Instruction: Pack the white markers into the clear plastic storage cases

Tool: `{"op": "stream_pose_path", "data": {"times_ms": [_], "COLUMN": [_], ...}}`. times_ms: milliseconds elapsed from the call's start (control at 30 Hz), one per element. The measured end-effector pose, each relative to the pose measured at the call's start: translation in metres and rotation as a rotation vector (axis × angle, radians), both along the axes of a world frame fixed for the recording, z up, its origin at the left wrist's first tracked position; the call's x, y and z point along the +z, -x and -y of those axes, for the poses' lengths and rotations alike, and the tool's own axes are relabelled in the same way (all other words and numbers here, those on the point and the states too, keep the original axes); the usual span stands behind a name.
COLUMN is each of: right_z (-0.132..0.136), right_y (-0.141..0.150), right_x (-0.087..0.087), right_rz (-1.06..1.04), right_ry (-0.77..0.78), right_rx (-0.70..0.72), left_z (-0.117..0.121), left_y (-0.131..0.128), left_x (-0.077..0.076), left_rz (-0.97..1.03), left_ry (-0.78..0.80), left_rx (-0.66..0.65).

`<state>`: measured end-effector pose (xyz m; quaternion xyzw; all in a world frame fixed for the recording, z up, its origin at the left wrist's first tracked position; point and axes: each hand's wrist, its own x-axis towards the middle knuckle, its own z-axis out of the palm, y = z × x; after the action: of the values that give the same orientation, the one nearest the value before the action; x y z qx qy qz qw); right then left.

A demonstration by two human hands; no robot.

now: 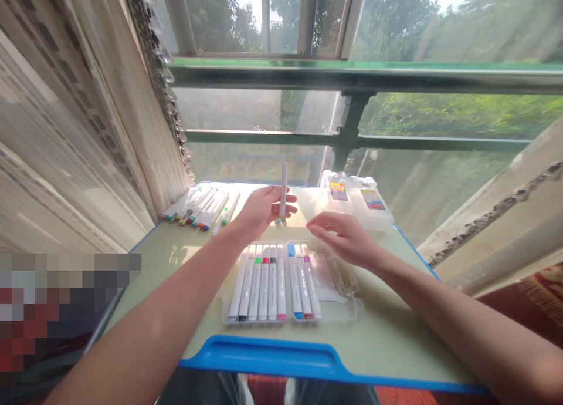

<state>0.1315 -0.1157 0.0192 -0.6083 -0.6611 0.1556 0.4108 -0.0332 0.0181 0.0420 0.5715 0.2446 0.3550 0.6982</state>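
Upright in my left hand (pixel 263 208) is a white marker (pixel 284 188), gripped between thumb and fingers above the far part of the table. My right hand (pixel 336 232) hovers to its right with fingers loosely curled; whether they hold anything is hidden. Below both hands lies an open clear plastic case (pixel 347 311). Its left half carries a row of white markers (pixel 263 290) with variously coloured ends. Several more markers (pixel 302 287) fill part of the right half, and its right portion shows bare plastic.
Loose markers (pixel 204 208) lie at the table's far left. Clear plastic cases with labels (pixel 372 202) stand at the far right. The table (pixel 171 299) has a blue edge and a blue pen tray (pixel 272 355) in front. Curtains (pixel 109 100) and a window flank it.
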Motion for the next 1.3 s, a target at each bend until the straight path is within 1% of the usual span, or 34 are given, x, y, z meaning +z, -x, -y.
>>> {"op": "stream_pose_path", "data": {"times_ms": [100, 167, 233, 300, 367, 433, 500, 600, 800, 867, 967, 1067, 1167, 1300], "right_z": [-0.001, -0.001, -0.001, 0.001, 0.003, 0.007, 0.010, 0.013, 0.012, 0.012, 0.012, 0.011, 0.009, 0.006], "right_y": [0.000, -0.001, -0.001, 0.000, 0.002, 0.004, 0.007, 0.010, 0.014, 0.015, 0.013, 0.009, 0.005, 0.001], "right_x": [-0.001, -0.001, 0.000, 0.001, 0.003, 0.005, 0.008, 0.010, 0.007, 0.006, 0.005, 0.004, 0.004, 0.004], "right_rz": [0.005, -0.003, -0.011, -0.011, -0.032, -0.081, -0.109, -0.072, -0.043, -0.014, -0.013, -0.069, -0.134, -0.260], "right_ry": [0.001, 0.004, 0.005, -0.002, -0.011, -0.012, 0.001, 0.005, -0.083, -0.084, -0.062, -0.057, -0.068, -0.153], "right_rx": [0.005, 0.002, -0.001, 0.006, 0.035, 0.067, 0.083, 0.077, 0.104, 0.111, 0.117, 0.112, 0.090, 0.045], "left_z": [0.004, 0.009, 0.016, 0.024, 0.029, 0.031, 0.030, 0.029, 0.040, 0.042, 0.039, 0.034, 0.029, 0.027], "left_y": [-0.011, -0.016, -0.015, -0.011, -0.005, 0.000, 0.001, 0.001, -0.001, 0.000, 0.000, 0.000, 0.000, 0.001], "left_x": [0.014, 0.018, 0.017, 0.013, 0.008, 0.005, 0.003, 0.003, 0.004, 0.005, 0.005, 0.003, 0.002, 0.004], "left_rz": [0.025, 0.029, 0.051, 0.069, 0.086, 0.124, 0.146, 0.120, 0.090, 0.065, 0.016, -0.004, 0.042, 0.127], "left_ry": [0.139, 0.210, 0.247, 0.250, 0.219, 0.157, 0.072, -0.034, -0.078, -0.099, -0.141, -0.165, -0.163, -0.152], "left_rx": [-0.006, -0.011, -0.035, -0.095, -0.175, -0.219, -0.207, -0.177, -0.234, -0.239, -0.222, -0.168, -0.130, -0.088]}}
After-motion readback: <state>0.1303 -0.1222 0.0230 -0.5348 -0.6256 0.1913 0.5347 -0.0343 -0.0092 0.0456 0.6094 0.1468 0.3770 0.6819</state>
